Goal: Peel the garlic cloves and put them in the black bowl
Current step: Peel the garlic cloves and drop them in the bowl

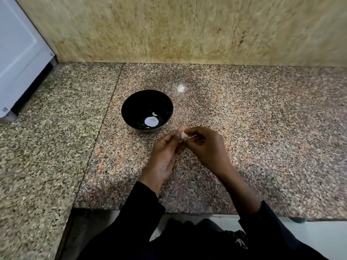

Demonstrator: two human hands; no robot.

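A black bowl (131, 106) stands on the speckled granite counter (244, 113), with a few pale peeled garlic cloves (154, 114) lying near a white glare spot at its bottom. Just in front of the bowl and to its right, both my hands meet over the counter. My left hand (165, 154) holds a small whitish garlic clove (183, 135) at its fingertips. My right hand (204, 145) pinches the same clove from the other side, fingers curled. Most of the clove is hidden between the fingers.
A white appliance (20, 59) stands at the far left of the counter. A beige stone wall (187, 29) rises behind it. The counter's front edge (187, 212) runs just below my forearms, and the counter turns toward me on the left.
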